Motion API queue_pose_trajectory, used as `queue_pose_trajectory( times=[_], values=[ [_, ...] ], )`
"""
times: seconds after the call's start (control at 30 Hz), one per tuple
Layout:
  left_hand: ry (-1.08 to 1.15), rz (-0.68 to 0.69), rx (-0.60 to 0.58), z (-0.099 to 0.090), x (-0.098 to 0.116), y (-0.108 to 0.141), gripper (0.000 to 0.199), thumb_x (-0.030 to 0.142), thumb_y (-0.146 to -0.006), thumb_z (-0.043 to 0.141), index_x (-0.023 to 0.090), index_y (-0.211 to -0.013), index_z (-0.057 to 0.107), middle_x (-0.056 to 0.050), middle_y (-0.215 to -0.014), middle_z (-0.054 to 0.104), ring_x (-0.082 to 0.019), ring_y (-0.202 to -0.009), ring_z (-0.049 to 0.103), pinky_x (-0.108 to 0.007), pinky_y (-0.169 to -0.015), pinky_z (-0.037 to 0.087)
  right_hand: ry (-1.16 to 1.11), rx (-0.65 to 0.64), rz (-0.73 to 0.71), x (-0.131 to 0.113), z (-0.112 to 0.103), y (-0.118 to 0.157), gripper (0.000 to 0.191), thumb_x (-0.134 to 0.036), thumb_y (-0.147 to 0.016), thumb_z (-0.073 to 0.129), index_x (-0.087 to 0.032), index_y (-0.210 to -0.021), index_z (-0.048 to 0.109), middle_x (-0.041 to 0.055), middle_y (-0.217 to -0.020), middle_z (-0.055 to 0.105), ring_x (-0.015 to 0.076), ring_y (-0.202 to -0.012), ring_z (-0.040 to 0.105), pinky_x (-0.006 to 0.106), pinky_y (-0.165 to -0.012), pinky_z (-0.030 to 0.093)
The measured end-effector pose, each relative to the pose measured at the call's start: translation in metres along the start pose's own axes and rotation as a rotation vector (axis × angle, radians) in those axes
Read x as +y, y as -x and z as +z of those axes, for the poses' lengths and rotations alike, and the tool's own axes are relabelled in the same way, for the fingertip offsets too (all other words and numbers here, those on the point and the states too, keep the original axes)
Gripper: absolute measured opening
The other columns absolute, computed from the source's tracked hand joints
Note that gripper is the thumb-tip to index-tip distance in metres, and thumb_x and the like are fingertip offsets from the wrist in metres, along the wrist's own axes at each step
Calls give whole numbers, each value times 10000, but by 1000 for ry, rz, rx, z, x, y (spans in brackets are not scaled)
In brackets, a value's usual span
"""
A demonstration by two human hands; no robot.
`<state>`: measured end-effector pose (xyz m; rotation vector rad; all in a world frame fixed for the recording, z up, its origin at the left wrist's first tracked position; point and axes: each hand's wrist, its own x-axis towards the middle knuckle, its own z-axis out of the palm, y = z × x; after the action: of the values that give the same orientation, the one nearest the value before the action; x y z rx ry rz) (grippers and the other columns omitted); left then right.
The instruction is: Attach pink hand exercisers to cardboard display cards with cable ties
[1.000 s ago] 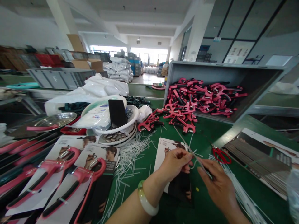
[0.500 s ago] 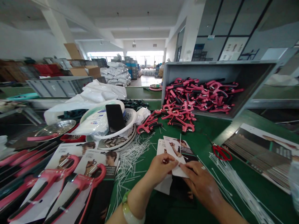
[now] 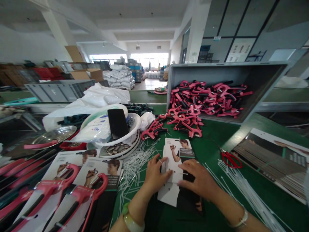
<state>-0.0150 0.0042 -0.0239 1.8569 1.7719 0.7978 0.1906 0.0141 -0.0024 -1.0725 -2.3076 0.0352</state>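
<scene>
The left hand (image 3: 158,175) and right hand (image 3: 198,175) lie spread and apart, clamping nothing, on a printed backing card (image 3: 175,161) on the green bench mat (image 3: 212,141) (card handling, by the look of it), so the next move seems to call for a pink-handled peeler (image 3: 184,127) and a white cable tie (image 3: 130,170).

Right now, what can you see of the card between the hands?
The card is white and looks like coated paper, printed with a photo of a raised arm and a dark text panel near its top. It lies slightly skewed over a second white card on the green mat. The left hand touches its left edge; the right hand rests on its lower right corner.
</scene>
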Motion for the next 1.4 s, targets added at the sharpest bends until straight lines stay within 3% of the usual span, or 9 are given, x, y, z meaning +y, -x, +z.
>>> queue_pose_trajectory(
  times=[0.1,0.17,0.27,0.4,0.6,0.83,1.03,1.2,1.4],
  values=[
    [-30,44,-63,4,-5,-2,525,393,-747,610,262,-1251,548,-94,-1415,406,-296,-1274,381,-451,-1046,307,179,55,271,51,-14,-25,323,-392,-898,440,-178,-814,666,79,-806,653,188,-781,604,307,-730,467],
    [-38,75,-86,9,-5,-3,537,386,-772,578,238,-1284,515,-97,-1447,368,-285,-1300,360,-441,-1063,296,309,-25,434,91,-20,-47,292,-308,-893,434,-136,-943,665,123,-891,661,226,-835,610,338,-756,455],
    [-59,93,-124,12,-4,-3,549,373,-802,535,212,-1322,470,-104,-1474,321,-272,-1337,316,-442,-1087,265,323,-128,440,135,-17,-85,290,-184,-859,464,-84,-1078,627,177,-1040,645,260,-964,592,358,-819,440],
    [-76,126,-175,11,-4,-2,585,413,-803,530,220,-1348,435,-105,-1495,269,-279,-1361,270,-463,-1097,239,281,-246,398,151,10,-128,289,-201,-859,531,-126,-1130,596,141,-1132,614,232,-1049,559,352,-898,426],
    [-48,141,-189,9,-7,-3,605,456,-805,515,238,-1360,415,-115,-1497,257,-279,-1349,295,-464,-1084,251,212,-279,442,143,36,-162,286,-339,-917,479,-141,-1105,567,58,-1111,579,170,-934,593,375,-806,497],
    [-38,120,-180,10,-6,-4,613,463,-786,533,255,-1353,429,-107,-1496,267,-297,-1322,337,-466,-1073,254,222,11,518,145,-26,-153,370,-397,-786,616,-114,-1018,569,104,-862,657,212,-746,619,325,-644,470],
    [-78,155,-180,8,-4,-3,605,453,-798,525,225,-1350,434,-134,-1489,272,-304,-1307,360,-468,-1058,277,-83,347,416,90,-38,-114,412,-545,-696,645,-192,-879,536,-2,-683,600,150,-551,540,277,-531,420],
    [-70,162,-163,10,-6,-2,602,457,-786,544,248,-1341,441,-104,-1487,290,-294,-1304,368,-459,-1062,284,58,324,308,41,-26,-105,336,-522,-746,604,-202,-782,509,-17,-676,544,131,-564,505,253,-549,385],
    [-18,138,-135,12,-7,-2,587,461,-785,537,246,-1325,458,-97,-1475,320,-285,-1299,377,-452,-1064,283,267,45,116,8,-16,-74,214,-408,-835,555,-201,-788,532,34,-747,583,166,-660,574,258,-567,434]
  ],
)
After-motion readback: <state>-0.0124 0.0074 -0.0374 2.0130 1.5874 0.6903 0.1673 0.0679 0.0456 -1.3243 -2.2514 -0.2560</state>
